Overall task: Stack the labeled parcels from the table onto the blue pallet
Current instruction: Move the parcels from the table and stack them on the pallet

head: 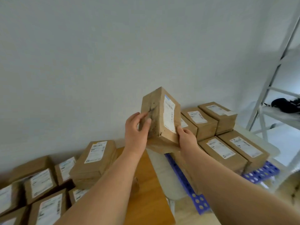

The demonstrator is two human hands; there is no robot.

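A brown cardboard parcel (159,115) with a white shipping label on its right face and a dark, smudged tape seam down its left face is held tilted on end, above the gap between the wooden table (151,192) and the blue pallet (263,173). Both hands are clamped on it: the left hand (136,129) wraps the seamed left face, the right hand (186,137) grips the lower right corner. Labeled parcels lie on the table at near left (40,182); others are stacked on the perforated pallet at right (233,151), near a white wall (97,54).
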